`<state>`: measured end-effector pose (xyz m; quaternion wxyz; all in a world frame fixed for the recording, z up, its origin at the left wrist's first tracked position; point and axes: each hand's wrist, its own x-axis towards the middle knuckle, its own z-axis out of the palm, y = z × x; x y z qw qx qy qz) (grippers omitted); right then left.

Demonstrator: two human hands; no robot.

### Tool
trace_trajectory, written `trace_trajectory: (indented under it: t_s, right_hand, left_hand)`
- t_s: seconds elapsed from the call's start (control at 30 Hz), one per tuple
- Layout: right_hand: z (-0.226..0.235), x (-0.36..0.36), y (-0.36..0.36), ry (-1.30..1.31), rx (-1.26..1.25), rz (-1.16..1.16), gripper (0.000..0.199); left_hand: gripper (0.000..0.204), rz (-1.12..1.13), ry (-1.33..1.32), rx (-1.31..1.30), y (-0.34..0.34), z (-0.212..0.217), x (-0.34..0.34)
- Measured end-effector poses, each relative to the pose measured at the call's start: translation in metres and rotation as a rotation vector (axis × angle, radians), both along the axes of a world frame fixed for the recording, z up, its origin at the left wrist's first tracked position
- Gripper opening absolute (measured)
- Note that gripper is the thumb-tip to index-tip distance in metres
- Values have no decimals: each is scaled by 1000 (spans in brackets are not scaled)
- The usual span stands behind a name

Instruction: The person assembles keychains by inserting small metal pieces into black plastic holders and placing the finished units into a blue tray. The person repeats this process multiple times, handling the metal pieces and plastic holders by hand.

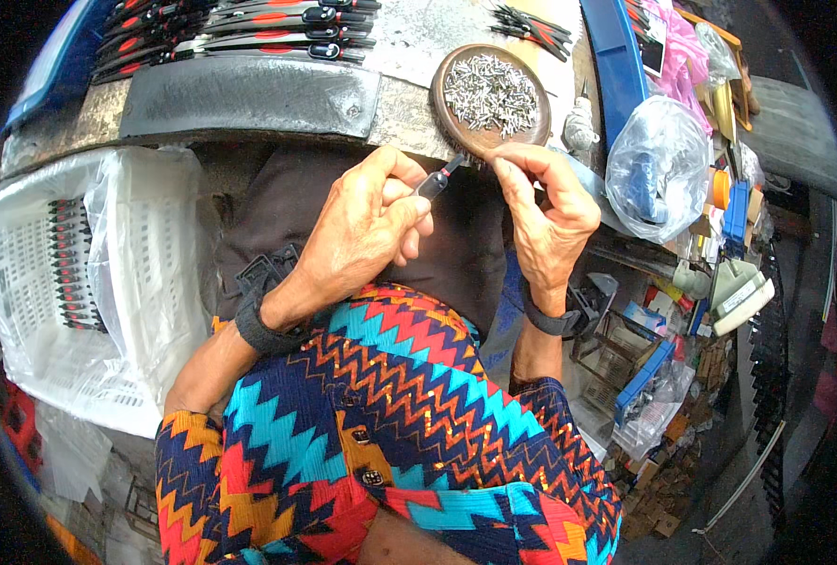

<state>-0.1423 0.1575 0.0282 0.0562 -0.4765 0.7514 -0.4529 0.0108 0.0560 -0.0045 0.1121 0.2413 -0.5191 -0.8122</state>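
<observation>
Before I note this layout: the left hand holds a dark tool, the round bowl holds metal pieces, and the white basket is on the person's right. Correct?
The head view shows the white basket on the person's left, not right. The left hand does hold a dark tool, and the round bowl holds metal pieces.

Worn workbench — black-red tools in rows, wooden bowl, black pieces

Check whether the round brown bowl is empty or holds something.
Not empty: the round brown bowl holds many small silvery pieces, spread over most of its bottom; bare brown shows nearer the person.
</observation>
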Motion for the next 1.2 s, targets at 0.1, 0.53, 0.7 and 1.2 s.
trace_trajectory:
  t_s: [0.1,0.53,0.7,1.2]
  right_hand:
    - [1,11,1,-284,-26,19,6]
    - [-9,32,1,-571,91,2,14]
    - [-14,33,0,-659,41,-5,14]
    - [-23,36,2,-863,-41,-56,16]
  left_hand:
    - [18,8,-14,3,1,-1,0]
    - [11,112,-19,-81,7,-2,-3]
    - [12,153,-44,-308,10,-5,-4]
    - [16,209,-35,-774,18,-18,-3]
